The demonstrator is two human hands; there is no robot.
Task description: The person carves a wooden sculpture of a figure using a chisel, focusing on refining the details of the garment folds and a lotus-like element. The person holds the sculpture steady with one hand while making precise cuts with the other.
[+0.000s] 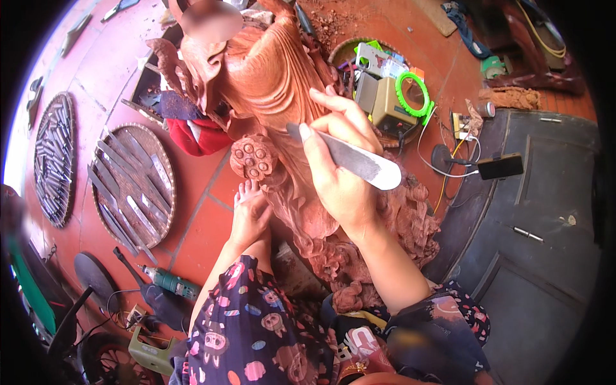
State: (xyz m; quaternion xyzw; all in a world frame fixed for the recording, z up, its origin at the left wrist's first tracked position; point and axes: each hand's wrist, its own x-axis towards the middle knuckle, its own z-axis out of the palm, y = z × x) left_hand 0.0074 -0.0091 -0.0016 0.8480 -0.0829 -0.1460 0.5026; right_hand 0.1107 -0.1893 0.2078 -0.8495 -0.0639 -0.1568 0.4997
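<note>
Blade (359, 160) is gripped in the right hand (339, 197), which is mostly closed: the flat steel is pinned between thumb and fingers, and the index finger is partly extended. The dark end is directed leftward, the pale end rightward, and the tool is positioned above the carving (266, 64). Whether the carving is touched by the blade cannot be told.

The left hand (255, 216) is placed lower, near the carved pod (254, 157); its fingers appear bent, but whether anything is held cannot be determined.

The carving — a robed figure in reddish wood — is located ahead of the person, its base extended toward the right knee. To the left, flat blades are laid across a round tray (173, 196); beyond it, slim tools are heaped in a second tray (73, 125). A green drill (170, 281) is seen at lower left. To the right, a green ring (414, 95) is set beside a beige box (393, 108); farther out, a phone (500, 167) is supported over a dark panel (545, 244).
</note>
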